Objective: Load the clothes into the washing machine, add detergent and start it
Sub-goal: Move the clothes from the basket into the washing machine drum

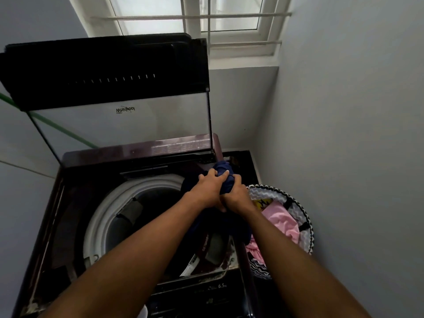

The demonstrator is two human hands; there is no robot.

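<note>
Both hands, left hand (207, 188) and right hand (236, 196), are clenching soft, limp navy-blue bunched cloth garment (223, 174) | I am judging it light | bunch-gripping suits.

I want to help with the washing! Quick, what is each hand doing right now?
Left hand: fingers curled round the navy garment, holding it.
Right hand: fingers gripping the same navy garment.

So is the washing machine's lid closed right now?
No, the lid stands raised, leaving the drum open below both hands.
</note>
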